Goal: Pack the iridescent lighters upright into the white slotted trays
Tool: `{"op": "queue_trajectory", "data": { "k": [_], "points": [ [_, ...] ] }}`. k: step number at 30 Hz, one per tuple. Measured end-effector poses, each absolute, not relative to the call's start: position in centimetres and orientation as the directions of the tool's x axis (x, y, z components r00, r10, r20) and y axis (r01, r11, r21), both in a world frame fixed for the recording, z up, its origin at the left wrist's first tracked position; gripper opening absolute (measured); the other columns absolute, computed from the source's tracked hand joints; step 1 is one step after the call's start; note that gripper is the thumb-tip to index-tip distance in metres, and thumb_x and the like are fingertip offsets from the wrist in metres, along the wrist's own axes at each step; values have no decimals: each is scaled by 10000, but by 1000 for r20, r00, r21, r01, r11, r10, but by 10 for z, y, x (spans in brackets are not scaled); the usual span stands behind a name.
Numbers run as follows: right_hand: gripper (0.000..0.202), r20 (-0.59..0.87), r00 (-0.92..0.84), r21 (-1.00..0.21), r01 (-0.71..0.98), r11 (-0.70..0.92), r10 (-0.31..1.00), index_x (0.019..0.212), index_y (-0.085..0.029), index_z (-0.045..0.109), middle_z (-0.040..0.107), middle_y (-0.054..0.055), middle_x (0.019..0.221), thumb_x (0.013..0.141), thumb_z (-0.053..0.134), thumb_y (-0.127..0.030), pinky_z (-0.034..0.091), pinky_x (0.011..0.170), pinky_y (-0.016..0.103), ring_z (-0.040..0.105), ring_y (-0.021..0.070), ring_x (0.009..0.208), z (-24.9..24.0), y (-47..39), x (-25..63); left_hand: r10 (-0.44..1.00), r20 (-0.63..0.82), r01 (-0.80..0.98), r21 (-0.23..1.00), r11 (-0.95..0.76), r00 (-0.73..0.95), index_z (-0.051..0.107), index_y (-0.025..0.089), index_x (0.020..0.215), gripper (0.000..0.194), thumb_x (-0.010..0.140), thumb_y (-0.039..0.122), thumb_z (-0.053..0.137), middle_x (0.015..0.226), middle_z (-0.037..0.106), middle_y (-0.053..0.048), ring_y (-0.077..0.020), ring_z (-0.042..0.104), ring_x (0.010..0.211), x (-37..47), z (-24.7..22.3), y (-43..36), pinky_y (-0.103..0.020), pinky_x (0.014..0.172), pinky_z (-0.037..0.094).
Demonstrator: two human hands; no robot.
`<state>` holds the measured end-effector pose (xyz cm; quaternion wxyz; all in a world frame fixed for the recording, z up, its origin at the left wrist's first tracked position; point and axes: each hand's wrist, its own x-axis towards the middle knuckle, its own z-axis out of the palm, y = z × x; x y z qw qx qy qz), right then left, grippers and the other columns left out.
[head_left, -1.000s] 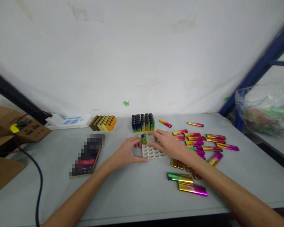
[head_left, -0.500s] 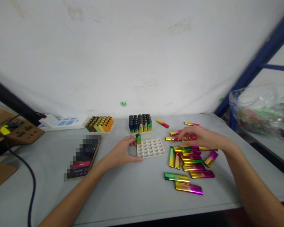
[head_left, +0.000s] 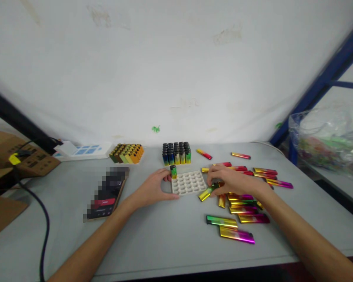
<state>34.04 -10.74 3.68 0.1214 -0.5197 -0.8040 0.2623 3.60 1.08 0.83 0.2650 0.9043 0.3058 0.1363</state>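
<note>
A white tray (head_left: 188, 183) with rows of round-ended slots lies on the table, one green lighter (head_left: 173, 172) upright in its back left corner. My left hand (head_left: 155, 188) is at the tray's left side, fingertips by that lighter and thumb stretched along the front corner, thumb and fingers apart. Right of the tray, my right hand (head_left: 228, 181) pinches a green-yellow lighter (head_left: 206, 194), which is tilted with its yellow end toward the front left. Loose metallic lighters (head_left: 248, 210) in yellow, red, green and purple lie under and around my right hand.
Behind the tray stands a full block of lighters (head_left: 176, 153); another block (head_left: 126, 153) is farther left. A phone (head_left: 110, 194), power strip (head_left: 88, 150), black cable (head_left: 45, 219) and cardboard boxes (head_left: 29, 150) are at left. A plastic bag (head_left: 326, 137) is at right.
My right hand has moved left and toward the front, and has taken hold of the green-yellow lighter. Some red-yellow lighters at the back right are now uncovered or shifted. My left hand stays at the tray.
</note>
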Motion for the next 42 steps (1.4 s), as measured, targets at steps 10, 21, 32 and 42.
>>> {"op": "queue_trajectory", "data": {
  "k": [10,21,32,42],
  "points": [
    [371,110,-262,-716,648,259,959,1057,-216,722,727,38,968,903,720,-553,479,728,322,618,192,799,34,-105,343,632,115,474,562,-678,766,608,195,925,525,661,568,866,954,653,-35,-254,625,888,37,7,11,-364,832,500],
    [318,109,-75,-975,188,122,991,1165,-223,701,718,110,1238,955,678,-462,547,999,464,657,264,1184,42,-105,299,634,130,466,570,-677,762,625,175,927,546,640,555,893,948,654,-49,-271,636,898,38,4,10,-369,812,503],
    [324,142,-192,-978,128,168,971,945,-238,533,562,-32,753,1030,512,-551,499,666,289,578,149,699,44,-88,264,625,137,448,582,-679,768,626,177,974,578,631,546,910,971,672,-55,-277,643,914,37,3,9,-384,844,503],
    [443,183,156,-885,455,94,971,649,-216,465,436,-23,614,923,517,-560,311,534,269,412,140,601,23,-91,246,634,147,463,563,-685,759,618,191,951,560,628,553,897,949,664,-44,-261,633,898,38,4,9,-375,834,506]
  ]
}}
